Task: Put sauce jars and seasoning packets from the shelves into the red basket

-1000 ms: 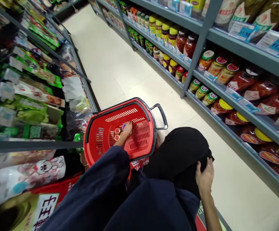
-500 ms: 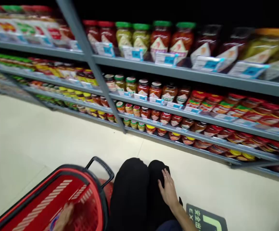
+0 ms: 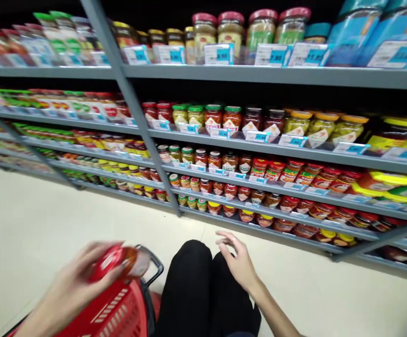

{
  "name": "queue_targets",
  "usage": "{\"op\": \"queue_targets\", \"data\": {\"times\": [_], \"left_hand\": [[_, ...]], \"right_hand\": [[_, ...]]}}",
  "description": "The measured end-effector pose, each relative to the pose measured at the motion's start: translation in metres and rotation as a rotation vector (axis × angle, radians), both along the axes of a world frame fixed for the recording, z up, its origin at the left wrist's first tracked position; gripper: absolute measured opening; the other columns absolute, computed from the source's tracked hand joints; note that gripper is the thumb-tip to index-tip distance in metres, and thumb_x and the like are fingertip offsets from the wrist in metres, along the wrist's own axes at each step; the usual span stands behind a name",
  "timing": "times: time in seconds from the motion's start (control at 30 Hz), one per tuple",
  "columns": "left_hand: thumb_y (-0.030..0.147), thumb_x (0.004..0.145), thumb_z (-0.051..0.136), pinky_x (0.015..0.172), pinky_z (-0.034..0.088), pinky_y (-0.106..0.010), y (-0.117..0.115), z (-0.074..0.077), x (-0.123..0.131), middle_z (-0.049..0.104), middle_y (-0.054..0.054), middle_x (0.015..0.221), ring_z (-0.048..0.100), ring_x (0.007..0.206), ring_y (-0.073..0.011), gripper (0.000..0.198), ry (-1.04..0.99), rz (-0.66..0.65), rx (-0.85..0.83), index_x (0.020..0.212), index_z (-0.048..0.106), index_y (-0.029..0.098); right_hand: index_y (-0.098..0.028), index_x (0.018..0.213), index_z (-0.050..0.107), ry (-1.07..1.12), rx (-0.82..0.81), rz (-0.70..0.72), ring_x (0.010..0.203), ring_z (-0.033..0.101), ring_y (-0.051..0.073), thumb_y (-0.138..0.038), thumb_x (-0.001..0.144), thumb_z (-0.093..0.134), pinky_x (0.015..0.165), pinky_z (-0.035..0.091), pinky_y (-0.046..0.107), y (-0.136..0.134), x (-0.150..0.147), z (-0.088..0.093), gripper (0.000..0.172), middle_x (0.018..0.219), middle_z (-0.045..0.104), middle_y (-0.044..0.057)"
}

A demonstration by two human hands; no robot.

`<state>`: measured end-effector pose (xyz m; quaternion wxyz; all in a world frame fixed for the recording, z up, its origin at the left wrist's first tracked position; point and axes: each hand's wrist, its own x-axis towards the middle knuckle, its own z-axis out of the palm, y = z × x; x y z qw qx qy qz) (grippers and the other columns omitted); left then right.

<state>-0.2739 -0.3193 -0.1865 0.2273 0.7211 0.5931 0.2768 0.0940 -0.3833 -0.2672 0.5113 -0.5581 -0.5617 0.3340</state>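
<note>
My left hand (image 3: 72,285) is raised above the red shopping basket (image 3: 115,311) at the lower left, its fingers wrapped round a jar with a red lid (image 3: 117,262), blurred by motion. My right hand (image 3: 236,260) hovers just above my black-clad knees (image 3: 203,290), fingers loosely spread, holding nothing. I am crouched facing grey shelves (image 3: 259,75) packed with sauce jars.
Rows of jars with red, green and yellow lids (image 3: 224,161) fill several shelf levels, with blue price tags (image 3: 219,54) along the edges. A slanted grey upright (image 3: 133,112) divides the shelving. Pale floor tiles (image 3: 31,224) stretch to the left.
My left hand came up out of the basket holding a red-lidded jar. My right hand lifted off my knee. The view tilted up toward the shelves.
</note>
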Motion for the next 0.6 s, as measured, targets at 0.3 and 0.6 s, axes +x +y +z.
{"op": "queue_targets", "data": {"times": [0.3, 0.6], "left_hand": [[0.055, 0.078, 0.080, 0.087, 0.057, -0.036, 0.060, 0.051, 0.163, 0.073, -0.014, 0.117, 0.070, 0.100, -0.0261, 0.061, -0.789, -0.463, -0.246, 0.120, 0.070, 0.012], [0.055, 0.086, 0.074, 0.100, 0.051, -0.040, 0.047, 0.006, 0.193, 0.072, -0.016, 0.122, 0.069, 0.108, -0.0247, 0.059, -0.934, -0.646, -0.421, 0.127, 0.068, 0.013]], "right_hand": [[-0.024, 0.138, 0.058, 0.552, 0.123, 0.094, 0.132, 0.059, 0.026, -0.039, 0.085, 0.079, 0.113, 0.047, 0.042, 0.016, -0.046, 0.061, 0.059, 0.147, 0.060, 0.008], [-0.020, 0.114, 0.073, 1.210, -0.125, 0.235, 0.066, 0.061, 0.012, -0.058, 0.099, 0.047, 0.066, 0.058, 0.023, 0.005, -0.014, 0.053, 0.048, 0.096, 0.076, 0.005]]}}
